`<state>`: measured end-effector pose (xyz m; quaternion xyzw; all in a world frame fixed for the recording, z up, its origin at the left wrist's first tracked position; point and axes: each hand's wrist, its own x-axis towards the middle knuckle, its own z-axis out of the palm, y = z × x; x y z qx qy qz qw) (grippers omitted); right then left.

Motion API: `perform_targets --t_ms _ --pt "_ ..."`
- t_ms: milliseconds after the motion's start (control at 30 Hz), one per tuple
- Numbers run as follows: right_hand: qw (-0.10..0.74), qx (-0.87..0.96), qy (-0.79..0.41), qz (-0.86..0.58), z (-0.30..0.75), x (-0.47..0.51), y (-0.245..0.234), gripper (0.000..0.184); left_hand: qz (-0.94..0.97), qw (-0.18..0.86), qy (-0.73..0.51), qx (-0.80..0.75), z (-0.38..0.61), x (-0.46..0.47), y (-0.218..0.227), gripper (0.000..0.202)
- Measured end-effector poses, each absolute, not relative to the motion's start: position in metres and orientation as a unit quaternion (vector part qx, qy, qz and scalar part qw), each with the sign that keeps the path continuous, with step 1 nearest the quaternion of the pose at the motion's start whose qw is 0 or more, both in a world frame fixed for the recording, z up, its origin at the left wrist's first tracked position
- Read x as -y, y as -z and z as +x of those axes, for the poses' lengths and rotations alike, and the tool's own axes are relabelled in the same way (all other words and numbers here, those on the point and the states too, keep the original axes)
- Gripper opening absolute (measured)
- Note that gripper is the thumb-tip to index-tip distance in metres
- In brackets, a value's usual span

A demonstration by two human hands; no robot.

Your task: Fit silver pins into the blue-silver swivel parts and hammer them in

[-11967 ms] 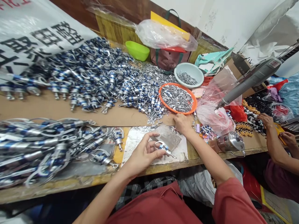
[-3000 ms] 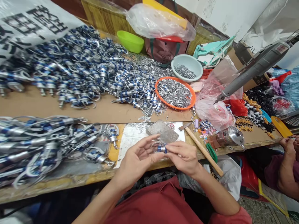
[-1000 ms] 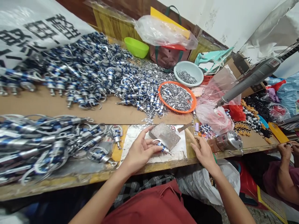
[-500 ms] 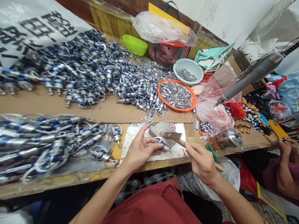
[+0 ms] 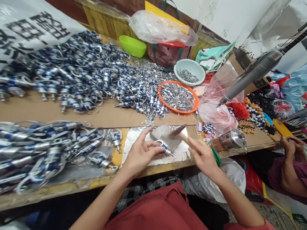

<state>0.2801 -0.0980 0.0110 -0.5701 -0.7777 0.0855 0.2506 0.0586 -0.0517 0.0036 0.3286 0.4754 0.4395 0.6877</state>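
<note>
My left hand (image 5: 140,155) pinches a small silver-and-blue metal keychain piece (image 5: 168,151) between thumb and fingers. The piece has a curved pale strip and a ring at its end, and lies against the near side of a grey stone block (image 5: 161,131). In my right hand (image 5: 203,158) is a hammer (image 5: 179,130), gripped by its wooden handle. Its dark metal head is tilted above the block, close over the piece. Under the block spreads a worn white sheet (image 5: 134,140). My left fingers partly cover the piece.
Similar keychain pieces form a big heap (image 5: 79,70) behind and a pile (image 5: 31,150) at left. An orange basket (image 5: 197,103) holds small metal parts, a pale bowl (image 5: 176,65) pins. An electric screwdriver (image 5: 249,75) hangs at right, above a metal cup (image 5: 231,139). Another person's hands (image 5: 291,145) are far right.
The hammer head has risen and tilted up from the block. My left hand keeps its hold on the keychain piece. The whole view has shifted slightly.
</note>
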Motion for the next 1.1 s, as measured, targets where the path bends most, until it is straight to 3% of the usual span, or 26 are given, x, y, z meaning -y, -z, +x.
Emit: perform_targets --t_ms 67,200,367,600,733,800,900,1000,1100 --pt "0.273 0.743 -0.101 -0.602 0.292 0.091 0.002 0.043 0.363 0.672 -0.430 -0.482 0.057 0.052 -0.003 0.073" --pt "0.186 0.741 -0.109 -0.635 0.305 0.071 0.015 0.031 0.460 0.612 -0.409 -0.497 0.054 0.053 0.007 0.021" --pt "0.126 0.721 0.028 -0.681 0.305 0.017 0.009 0.029 0.554 0.484 -0.476 -0.481 0.054 0.051 0.012 0.009" --pt "0.127 0.736 -0.006 -0.665 0.306 -0.029 0.012 0.026 0.595 0.477 -0.458 -0.456 0.057 0.051 0.004 0.004" --pt "0.180 0.743 -0.035 -0.644 0.295 -0.027 0.006 0.022 0.605 0.468 -0.461 -0.450 0.058 0.053 0.004 0.004" --pt "0.264 0.726 -0.099 -0.627 0.278 -0.014 0.001 0.022 0.614 0.468 -0.457 -0.443 0.059 0.054 0.004 0.006" --pt "0.431 0.652 -0.306 -0.544 0.244 0.020 -0.007 0.021 0.612 0.465 -0.455 -0.449 0.059 0.055 0.005 0.007" --pt "0.490 0.602 -0.406 -0.482 0.217 0.047 -0.009 0.018 0.603 0.459 -0.457 -0.466 0.060 0.057 0.006 0.008" --pt "0.524 0.573 -0.414 -0.475 0.209 0.056 -0.006 0.022 0.584 0.464 -0.455 -0.487 0.062 0.060 0.008 0.004"
